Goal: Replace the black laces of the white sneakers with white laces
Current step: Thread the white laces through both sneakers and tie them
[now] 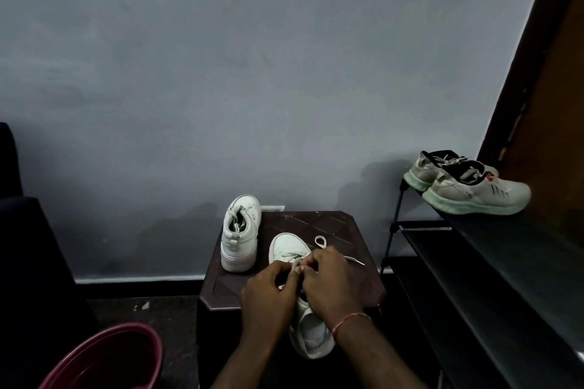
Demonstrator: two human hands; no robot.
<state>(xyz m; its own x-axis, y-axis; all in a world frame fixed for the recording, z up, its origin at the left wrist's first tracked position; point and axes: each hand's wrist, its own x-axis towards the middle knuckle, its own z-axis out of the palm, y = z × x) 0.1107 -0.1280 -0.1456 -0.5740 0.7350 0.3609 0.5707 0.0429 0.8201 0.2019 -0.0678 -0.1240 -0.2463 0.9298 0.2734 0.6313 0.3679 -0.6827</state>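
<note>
2 white sneakers sit on a small dark tabletop (331, 224) set against a grey wall (252, 73). The near sneaker (289, 249) lies along the middle of the tabletop with its toe toward the wall and its heel toward the person, and both hands cover its middle. The left hand (268, 297) and the right hand (328, 284) meet over the eyelet area with their fingers curled. Each grip is closed on a pale strip of the white lace (353, 259) where the fingertips come together. From under the right hand the lace runs out to the right: 1 part forms a small loop on the tabletop just beyond the knuckles, and 1 loose end with its tip lies flat toward the right edge. A red thread (350, 322) circles the right wrist. The far sneaker (240, 230) stands upright at the far left corner of the tabletop, its toe toward the wall, apart from the near sneaker; its laces look pale, though the dim light makes that hard to judge. To the right stands a dark rack (474, 262) with 2 grey shoes (480, 193) with mint soles on its top shelf. A red bucket (104, 357) stands on the floor at lower left.
</note>
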